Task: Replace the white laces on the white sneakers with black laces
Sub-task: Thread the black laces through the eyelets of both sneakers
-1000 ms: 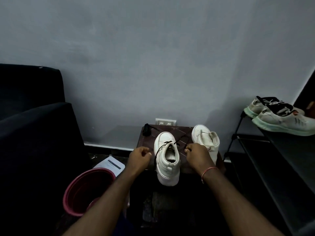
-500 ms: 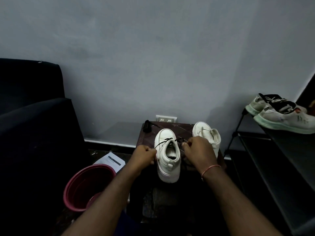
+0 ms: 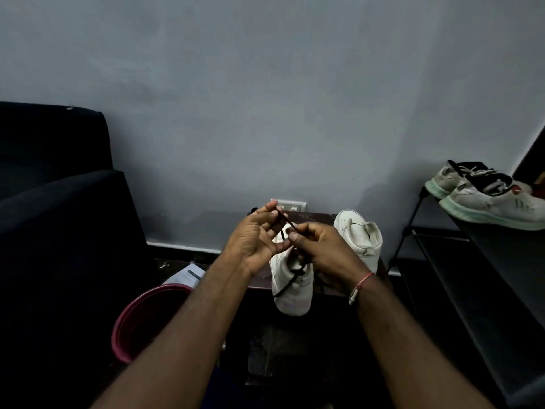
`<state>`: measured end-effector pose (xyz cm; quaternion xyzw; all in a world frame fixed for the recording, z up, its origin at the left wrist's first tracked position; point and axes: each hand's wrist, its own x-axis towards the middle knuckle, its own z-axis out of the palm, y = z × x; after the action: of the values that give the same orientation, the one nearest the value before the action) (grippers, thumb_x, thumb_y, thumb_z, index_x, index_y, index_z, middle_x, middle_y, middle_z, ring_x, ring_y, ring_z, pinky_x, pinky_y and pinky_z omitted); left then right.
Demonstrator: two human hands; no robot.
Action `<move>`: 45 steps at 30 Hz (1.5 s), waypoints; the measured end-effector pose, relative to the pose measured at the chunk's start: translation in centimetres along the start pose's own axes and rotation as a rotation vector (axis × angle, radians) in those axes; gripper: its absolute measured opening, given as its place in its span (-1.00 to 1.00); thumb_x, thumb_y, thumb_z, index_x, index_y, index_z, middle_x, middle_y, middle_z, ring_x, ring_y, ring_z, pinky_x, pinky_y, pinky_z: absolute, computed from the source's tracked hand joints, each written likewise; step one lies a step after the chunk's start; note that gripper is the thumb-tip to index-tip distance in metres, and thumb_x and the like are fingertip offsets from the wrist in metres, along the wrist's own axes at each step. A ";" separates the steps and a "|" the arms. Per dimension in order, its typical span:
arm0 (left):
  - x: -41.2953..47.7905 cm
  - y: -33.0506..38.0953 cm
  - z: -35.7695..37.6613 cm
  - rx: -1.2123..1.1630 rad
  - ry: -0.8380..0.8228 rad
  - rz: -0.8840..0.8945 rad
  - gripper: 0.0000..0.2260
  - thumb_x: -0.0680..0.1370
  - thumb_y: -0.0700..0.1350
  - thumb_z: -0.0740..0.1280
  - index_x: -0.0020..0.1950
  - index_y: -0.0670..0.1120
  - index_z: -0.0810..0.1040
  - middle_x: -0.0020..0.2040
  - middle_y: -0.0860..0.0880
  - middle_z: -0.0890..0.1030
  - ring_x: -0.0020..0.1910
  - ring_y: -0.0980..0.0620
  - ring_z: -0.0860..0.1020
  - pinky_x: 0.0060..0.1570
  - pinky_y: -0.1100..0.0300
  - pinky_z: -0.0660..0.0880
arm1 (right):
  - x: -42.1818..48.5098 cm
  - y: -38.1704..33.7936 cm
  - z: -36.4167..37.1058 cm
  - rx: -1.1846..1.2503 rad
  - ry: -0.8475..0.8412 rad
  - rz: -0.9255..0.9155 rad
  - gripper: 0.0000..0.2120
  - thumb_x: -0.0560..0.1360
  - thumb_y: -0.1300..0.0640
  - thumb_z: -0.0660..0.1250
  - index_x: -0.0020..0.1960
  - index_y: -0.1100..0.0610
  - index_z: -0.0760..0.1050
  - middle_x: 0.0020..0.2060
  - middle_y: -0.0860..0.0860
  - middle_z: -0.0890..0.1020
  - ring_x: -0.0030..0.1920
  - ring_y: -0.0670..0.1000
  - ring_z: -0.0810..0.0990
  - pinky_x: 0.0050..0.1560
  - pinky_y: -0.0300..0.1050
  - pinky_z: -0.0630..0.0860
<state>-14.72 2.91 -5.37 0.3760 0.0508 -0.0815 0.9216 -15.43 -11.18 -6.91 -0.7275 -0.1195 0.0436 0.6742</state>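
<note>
- Grey wall [image 3: 265,113] rises behind a small dark desk [image 3: 318,218]. On it the near sneaker [image 3: 292,296] stands at the front edge, heel toward the person, and the second sneaker [image 3: 361,234] is just beside it, to the right and farther back.
- Black lace [image 3: 285,223] comes up out of the near sneaker to both hands above the shoe's opening, and slack hangs down over the heel.
- Left hand [image 3: 253,243] has its fingers [image 3: 269,208] mostly straight, with only thumb and forefinger tip pinching the lace's end. Right hand [image 3: 327,252] is curled and pinches the same strand a little lower.
- The step looks like readying an end for the next eyelet. To do it well, keep the strand taut and untwisted between the two pinches, grip close to the tip, and check that both ends stay even before feeding it through.
- Half a second ago the hands were low at either side of the sneaker, drawing the ends outward. Now they have lifted and met over it, and neither sneaker has shifted.
</note>
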 end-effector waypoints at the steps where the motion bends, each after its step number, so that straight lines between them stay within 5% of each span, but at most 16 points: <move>1: 0.0 0.0 0.0 -0.037 0.034 0.006 -0.78 0.53 -0.35 0.22 -0.03 -0.04 0.50 -0.24 0.00 0.59 -0.18 0.06 0.55 -0.19 0.07 0.54 | -0.1 -0.3 -0.3 -0.022 0.011 -0.011 -0.93 0.55 0.30 0.32 -0.06 0.20 0.57 -0.33 0.03 0.63 -0.43 -0.10 0.47 -0.39 -0.25 0.42; 7: 2.1 1.3 -2.7 -0.122 0.384 0.216 -0.74 0.57 -0.42 0.14 -0.08 -0.07 0.43 -0.23 -0.10 0.47 -0.37 0.08 0.51 -0.46 0.29 0.50 | -0.5 -1.6 -3.5 -0.230 0.040 0.047 -0.81 0.54 0.12 0.37 -0.17 0.22 0.59 -0.48 -0.02 0.54 -0.58 -0.16 0.31 -0.57 -0.34 0.22; 10: 2.3 0.8 -4.1 0.512 0.543 0.403 -0.80 0.54 -0.40 0.22 -0.03 -0.10 0.49 -0.04 -0.16 0.53 -0.21 0.02 0.52 -0.26 0.22 0.50 | -0.4 -1.7 -4.0 -0.189 0.070 0.017 -0.81 0.55 0.16 0.35 -0.20 0.24 0.55 -0.59 -0.10 0.48 -0.64 -0.22 0.32 -0.59 -0.43 0.20; 12: 1.8 -0.5 -4.2 1.075 0.438 0.581 -0.77 0.50 -0.31 0.32 0.12 -0.11 0.56 0.24 -0.12 0.45 0.06 0.04 0.52 0.04 0.30 0.45 | -0.1 -1.9 -3.7 -0.196 0.069 -0.004 -0.82 0.54 0.17 0.37 -0.17 0.27 0.56 -0.54 -0.09 0.52 -0.60 -0.23 0.35 -0.55 -0.44 0.25; 15: 1.5 -2.5 -2.8 1.369 0.028 0.700 -0.63 0.47 -0.12 0.40 0.28 -0.01 0.54 0.36 -0.02 0.41 0.29 0.10 0.42 0.27 0.24 0.36 | 0.4 -1.7 -3.0 -0.228 0.028 -0.022 -0.85 0.52 0.18 0.39 -0.16 0.26 0.58 -0.41 0.06 0.57 -0.50 -0.20 0.42 -0.46 -0.41 0.34; 18: 1.4 -2.7 -1.4 1.262 -0.096 0.604 -0.77 0.49 -0.21 0.42 0.14 -0.10 0.64 0.06 -0.03 0.67 0.02 0.19 0.60 0.04 0.31 0.50 | 0.8 -1.7 -2.7 -0.290 0.016 -0.043 -0.87 0.54 0.20 0.36 -0.15 0.24 0.59 -0.44 0.00 0.58 -0.54 -0.24 0.42 -0.46 -0.44 0.32; 22: 2.2 -2.0 -2.1 1.055 0.075 0.513 -0.87 0.46 -0.32 0.42 -0.06 -0.15 0.69 -0.20 -0.05 0.70 -0.26 0.19 0.62 -0.11 0.24 0.55 | 1.0 -0.6 -3.6 -0.319 -0.123 0.000 -0.86 0.59 0.23 0.28 0.02 0.12 0.62 -0.32 0.18 0.64 -0.37 -0.08 0.50 -0.27 -0.26 0.45; 26: 3.1 -0.8 -4.0 0.770 0.383 0.485 -0.90 0.46 -0.30 0.42 -0.12 -0.13 0.69 -0.21 -0.12 0.69 -0.23 0.04 0.61 0.00 0.05 0.58 | 0.6 0.3 -4.3 -0.506 -0.158 0.146 -0.79 0.63 0.25 0.19 -0.11 0.19 0.55 -0.41 0.05 0.56 -0.43 -0.03 0.44 -0.45 -0.30 0.38; 30: 3.5 0.4 -4.2 0.687 0.478 0.498 -0.85 0.49 -0.29 0.40 0.03 -0.28 0.66 -0.25 -0.07 0.66 -0.35 0.19 0.59 -0.17 0.22 0.57 | 0.5 -0.2 -4.5 -0.548 -0.187 0.274 -0.64 0.64 0.04 0.19 -0.25 0.18 0.49 -0.54 0.05 0.55 -0.56 0.01 0.45 -0.50 -0.24 0.39; 33: 3.8 0.7 -3.2 0.946 0.375 0.567 -0.62 0.47 -0.26 0.43 0.29 -0.19 0.53 0.05 -0.08 0.61 -0.06 0.17 0.57 0.05 0.20 0.49 | 1.5 -2.0 -3.7 -0.364 -0.032 0.181 -0.57 0.62 -0.08 0.18 -0.29 0.16 0.47 -0.62 0.01 0.47 -0.64 -0.05 0.37 -0.57 -0.30 0.31; 35: 4.1 -0.1 -2.8 1.225 0.234 0.597 -0.32 0.39 -0.19 0.47 0.46 -0.02 0.31 0.31 -0.08 0.40 0.25 0.04 0.40 0.30 0.14 0.36 | 3.2 -2.5 -3.3 -0.012 0.234 0.115 -0.57 0.61 -0.14 0.17 -0.31 0.12 0.41 -0.62 -0.03 0.38 -0.64 -0.07 0.27 -0.55 -0.28 0.22; 37: 4.0 -1.7 -2.6 1.418 0.131 0.606 -0.20 0.31 -0.07 0.48 0.48 0.10 0.19 0.37 -0.10 0.27 0.36 -0.05 0.30 0.37 0.07 0.30 | 5.0 -2.1 -3.1 0.319 0.406 0.135 -0.56 0.62 -0.16 0.13 -0.33 0.07 0.33 -0.62 -0.06 0.32 -0.63 -0.08 0.22 -0.52 -0.29 0.16; 41: 3.0 -5.1 -2.3 1.755 0.255 0.504 -0.38 0.39 -0.01 0.43 0.40 -0.04 0.28 0.30 -0.09 0.33 0.29 -0.11 0.34 0.23 0.05 0.36 | 6.7 0.1 -2.5 0.531 0.415 0.303 -0.67 0.62 0.05 0.07 -0.30 0.06 0.32 -0.50 0.00 0.37 -0.55 -0.04 0.28 -0.44 -0.25 0.21; 45: 1.5 -7.0 -2.8 1.671 0.442 0.580 -0.67 0.42 -0.09 0.40 0.14 -0.06 0.43 0.12 -0.07 0.42 0.13 -0.08 0.41 0.08 0.06 0.38 | 5.3 1.4 -1.7 0.382 0.322 0.235 -0.76 0.60 0.25 0.11 -0.17 0.12 0.49 -0.33 0.01 0.50 -0.38 -0.07 0.43 -0.37 -0.21 0.32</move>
<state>-14.65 -0.17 -12.40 0.9264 0.0541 0.2172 0.3029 -9.79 -11.71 -7.60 -0.5936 0.0848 0.0271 0.7998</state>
